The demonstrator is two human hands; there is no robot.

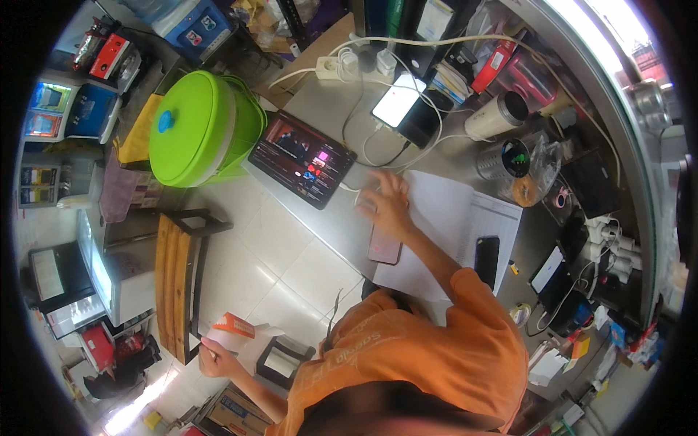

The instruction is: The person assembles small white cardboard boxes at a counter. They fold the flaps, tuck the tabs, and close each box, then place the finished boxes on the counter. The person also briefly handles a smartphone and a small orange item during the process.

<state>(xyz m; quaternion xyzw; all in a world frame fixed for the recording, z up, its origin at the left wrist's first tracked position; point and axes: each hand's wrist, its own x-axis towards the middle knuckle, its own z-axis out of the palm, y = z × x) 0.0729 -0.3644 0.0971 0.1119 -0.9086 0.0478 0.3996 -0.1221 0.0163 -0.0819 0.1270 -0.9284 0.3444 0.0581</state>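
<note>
My right hand lies flat on the steel counter, fingers apart, at the left edge of a stack of white papers. It holds nothing. A white cable runs just beside its fingertips, and a pink phone lies face down just below its wrist. My left hand is low at the left, above the tiled floor, closed on a white and orange paper carton.
A dark tablet with a lit screen lies left of my right hand. Beyond it are a lit phone, a power strip and a steel tumbler. A black phone rests on the papers. A green lidded bucket and a wooden stool stand on the floor.
</note>
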